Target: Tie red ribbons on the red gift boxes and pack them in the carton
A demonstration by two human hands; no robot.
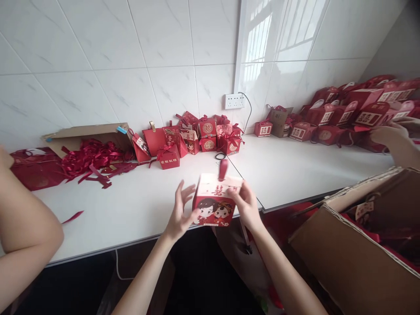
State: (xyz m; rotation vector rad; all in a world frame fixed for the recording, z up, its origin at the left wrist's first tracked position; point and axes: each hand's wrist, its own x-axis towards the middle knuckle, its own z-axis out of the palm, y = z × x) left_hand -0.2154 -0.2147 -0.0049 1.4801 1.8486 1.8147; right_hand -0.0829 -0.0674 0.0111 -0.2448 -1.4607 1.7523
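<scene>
A red and cream gift box (pixel 215 212) with two cartoon figures on its front and a short red strap on its lid is held just over the table's front edge. My right hand (pixel 247 205) grips its right side, thumb on the front near the lid. At its left side, my left hand (pixel 179 214) cups the box, thumb at the lower front corner and the other fingers spread. The strap is blurred. Behind the box, several finished red gift boxes (pixel 207 127) with ribbons stand against the wall.
Red ribbons (pixel 88 159) spill from a cardboard carton (pixel 95 130) at left. Another person's arm (pixel 26 218) leans in there. At right, a person's hand (pixel 393 133) touches piled red boxes (pixel 344 111). An open cardboard box (pixel 354 245) stands at lower right. A socket strip (pixel 234 101) is on the wall.
</scene>
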